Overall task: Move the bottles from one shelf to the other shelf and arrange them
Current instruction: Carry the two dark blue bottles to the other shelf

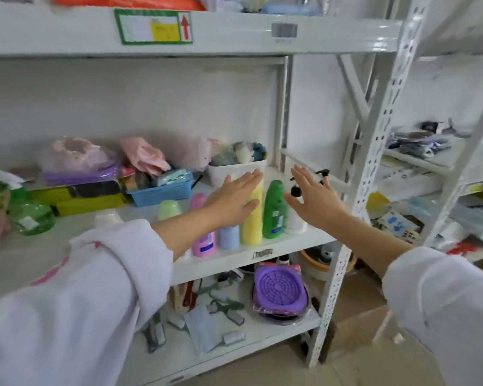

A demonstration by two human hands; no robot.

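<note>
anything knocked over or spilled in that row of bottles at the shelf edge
Nothing stands out. The pink bottle, blue bottle, yellow bottle and green bottle all stand upright in a row, with no spill visible. Both hands, left and right, are open beside them.

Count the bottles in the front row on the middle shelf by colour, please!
Pink: 1
Blue: 1
Yellow: 1
Green: 1
White: 1, partly hidden behind the right hand
Total: 5
</note>
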